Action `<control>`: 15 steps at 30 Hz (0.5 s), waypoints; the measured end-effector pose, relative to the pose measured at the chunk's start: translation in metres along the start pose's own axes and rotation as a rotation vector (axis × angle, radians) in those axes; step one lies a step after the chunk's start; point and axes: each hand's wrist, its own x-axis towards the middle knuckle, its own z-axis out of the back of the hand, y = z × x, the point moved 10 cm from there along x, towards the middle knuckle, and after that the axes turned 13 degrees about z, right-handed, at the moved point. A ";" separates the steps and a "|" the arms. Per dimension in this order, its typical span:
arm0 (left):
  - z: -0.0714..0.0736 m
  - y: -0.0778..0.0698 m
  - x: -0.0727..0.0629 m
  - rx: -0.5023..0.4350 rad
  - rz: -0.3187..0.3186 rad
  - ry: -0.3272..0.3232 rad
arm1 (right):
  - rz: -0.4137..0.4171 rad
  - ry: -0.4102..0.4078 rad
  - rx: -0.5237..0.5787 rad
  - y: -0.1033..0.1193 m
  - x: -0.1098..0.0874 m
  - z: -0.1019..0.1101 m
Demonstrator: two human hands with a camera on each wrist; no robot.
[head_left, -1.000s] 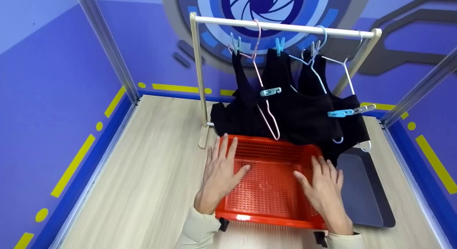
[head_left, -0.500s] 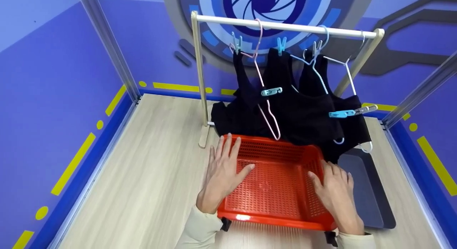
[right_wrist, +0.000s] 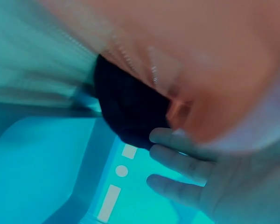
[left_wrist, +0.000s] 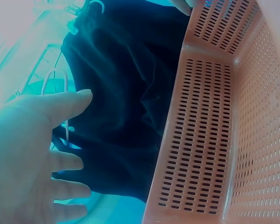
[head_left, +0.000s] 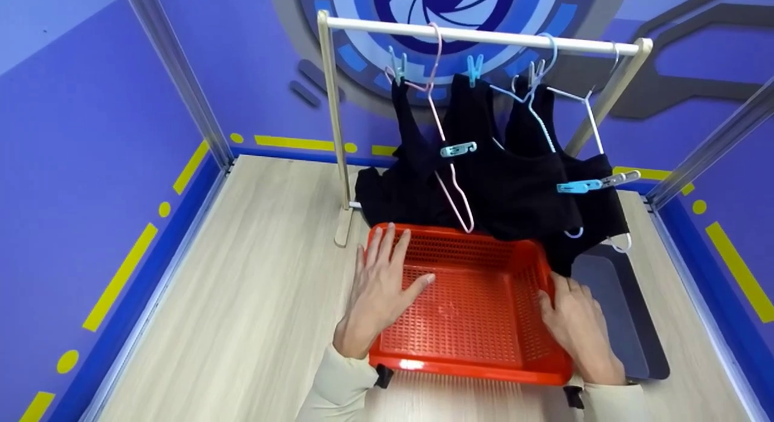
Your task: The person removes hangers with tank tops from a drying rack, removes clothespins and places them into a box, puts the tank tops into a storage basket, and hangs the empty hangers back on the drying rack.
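Note:
A red perforated plastic basket (head_left: 450,316) sits between both hands in the head view. My left hand (head_left: 378,301) lies over its left rim, fingers straight and spread, thumb pointing inward. In the left wrist view, the left hand's fingers (left_wrist: 70,189) stand spread beside the basket wall (left_wrist: 191,140). At the right rim, my right hand (head_left: 577,322) holds the basket side, its thumb on the inner side and fingers outside. The right wrist view has the right fingers (right_wrist: 177,163) below the blurred basket edge (right_wrist: 177,109); the thumb is hidden there.
Behind the basket stands a wooden rack (head_left: 484,35) with black garments (head_left: 514,186) on pink, blue and white hangers, held by several clothespins (head_left: 458,149). A dark grey tray (head_left: 623,325) lies on the right, partly under the right hand. Blue walls enclose the wooden table (head_left: 260,277).
My right hand has moved right, from over the basket's inside to its right rim, and its fingers have bent down over it. The basket's right end has swung slightly rightward. The left hand barely moved.

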 end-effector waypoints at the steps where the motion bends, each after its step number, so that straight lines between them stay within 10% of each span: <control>1: 0.000 0.000 0.000 0.002 0.000 0.002 | 0.001 -0.007 -0.001 -0.002 0.000 0.001; 15: 0.002 -0.004 0.001 -0.027 -0.006 0.022 | 0.048 -0.097 -0.034 -0.021 -0.002 -0.006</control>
